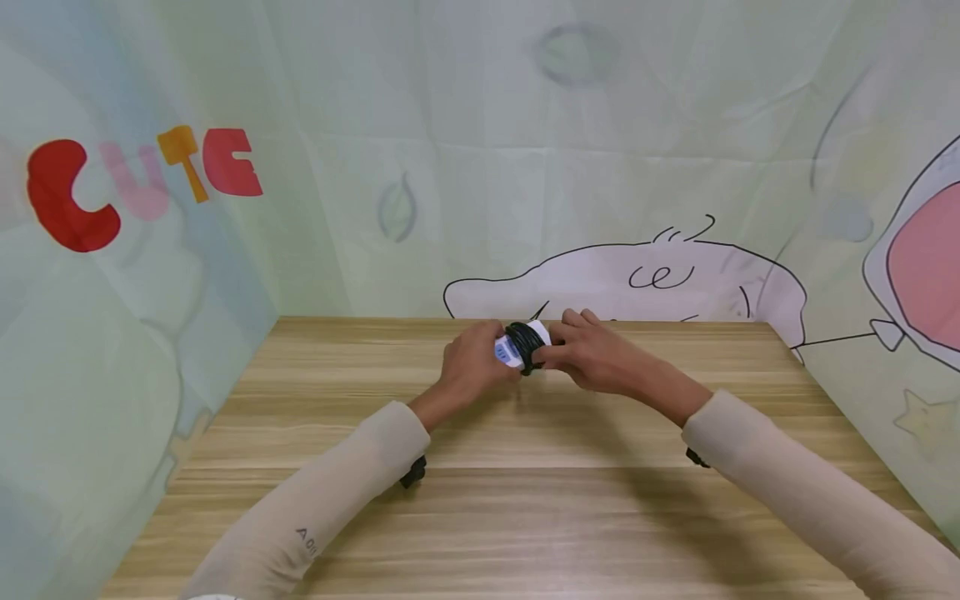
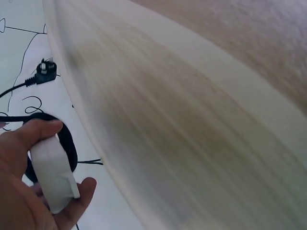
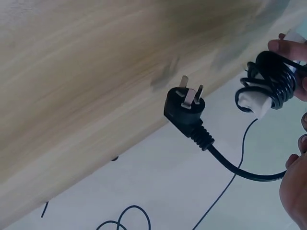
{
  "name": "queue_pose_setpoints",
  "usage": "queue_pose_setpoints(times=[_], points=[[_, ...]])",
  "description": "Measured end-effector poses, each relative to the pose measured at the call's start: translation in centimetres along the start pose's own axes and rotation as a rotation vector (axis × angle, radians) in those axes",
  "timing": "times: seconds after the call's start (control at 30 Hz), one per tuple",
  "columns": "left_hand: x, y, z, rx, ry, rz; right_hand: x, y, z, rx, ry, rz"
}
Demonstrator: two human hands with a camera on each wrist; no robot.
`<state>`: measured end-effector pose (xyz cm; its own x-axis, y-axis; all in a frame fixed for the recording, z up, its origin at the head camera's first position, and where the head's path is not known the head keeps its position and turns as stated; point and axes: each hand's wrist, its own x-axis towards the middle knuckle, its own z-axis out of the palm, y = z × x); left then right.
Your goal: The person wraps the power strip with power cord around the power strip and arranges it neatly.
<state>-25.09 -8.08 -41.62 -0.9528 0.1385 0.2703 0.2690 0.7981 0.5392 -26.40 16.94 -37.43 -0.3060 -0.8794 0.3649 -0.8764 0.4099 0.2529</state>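
My left hand (image 1: pixel 474 360) grips a white block-shaped device (image 2: pixel 52 167) with a blue patch, thumb on one side and fingers on the other. Several turns of black power cord (image 3: pixel 274 79) are wound round its middle. With its fingers curled, my right hand (image 1: pixel 600 354) pinches the cord's loose length, close beside the device. From that hand the free end sticks out to a black three-pin plug (image 3: pixel 184 108), its metal prongs bare. Both hands are held above the far part of the table. In the head view the plug cannot be made out.
The wood-grain table (image 1: pixel 525 500) reaches back to a printed cloth backdrop (image 1: pixel 360 167), which also stands along both sides. Coloured letters (image 1: pixel 75 200) are printed on its left part. A dark strap piece (image 1: pixel 414 472) shows under the left sleeve.
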Motion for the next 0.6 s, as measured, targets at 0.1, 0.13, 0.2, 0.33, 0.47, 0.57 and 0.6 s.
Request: queue_pose_setpoints(times=[0.1, 0.13, 0.2, 0.33, 0.47, 0.57, 0.6], points=[[-0.1, 0.4, -0.1, 0.024, -0.058, 0.053, 0.5, 0.1, -0.3, 0.013, 0.025, -0.019], [-0.2, 0.6, -0.2, 0.025, -0.077, 0.076, 0.6, 0.1, -0.4, 0.026, 0.034, -0.024], [-0.4, 0.7, -0.3, 0.037, -0.119, 0.133, 0.8, 0.1, -0.6, 0.068, 0.056, -0.031], [-0.7, 0.8, -0.5, 0.022, -0.196, 0.26, 1.0, 0.2, -0.8, 0.219, 0.079, -0.014], [-0.7, 0.7, -0.6, -0.039, -0.252, 0.351, 0.9, 0.4, -1.0, 0.404, 0.041, 0.068], [-0.8, 0.7, -0.7, -0.089, -0.269, 0.396, 0.9, 0.6, -1.2, 0.527, 0.021, 0.132], [-0.8, 0.7, -0.7, -0.105, -0.274, 0.404, 0.9, 0.7, -1.2, 0.563, 0.022, 0.144]])
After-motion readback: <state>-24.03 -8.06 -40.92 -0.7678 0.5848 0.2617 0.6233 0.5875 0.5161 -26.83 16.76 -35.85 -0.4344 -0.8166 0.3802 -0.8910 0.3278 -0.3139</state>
